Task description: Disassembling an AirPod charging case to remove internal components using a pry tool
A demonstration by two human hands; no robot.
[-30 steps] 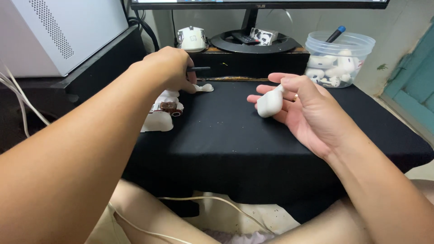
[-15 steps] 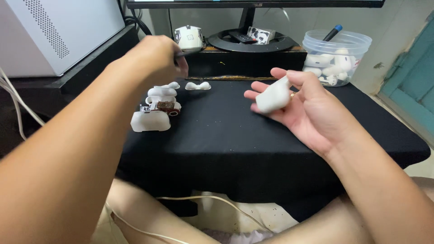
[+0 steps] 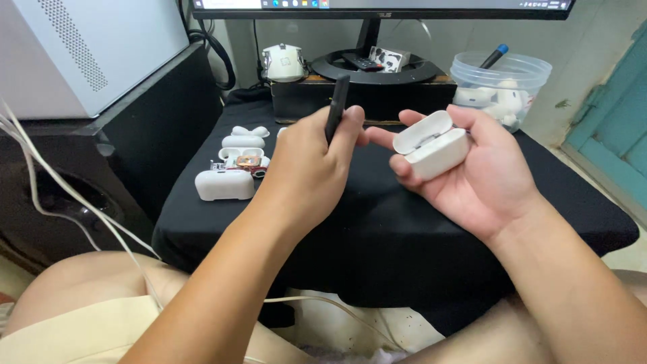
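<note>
- Right hand cradles an open white earbud case, fingers curled around it.
- Left hand pinches a black tool upright, just left of the case.

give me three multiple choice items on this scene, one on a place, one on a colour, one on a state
1. Where is the clear tub?
A. far right of the table
B. on the floor
C. in the left hand

2. What colour is the cloth?
A. red
B. black
C. white

3. How is the case in the right hand?
A. lid shut
B. lid open
C. wrapped in tape

Answers: 1 A, it stands beside the monitor stand. 2 B, black across the table. 3 B, the lid is hinged up. The left hand holds a dark tool.
</note>
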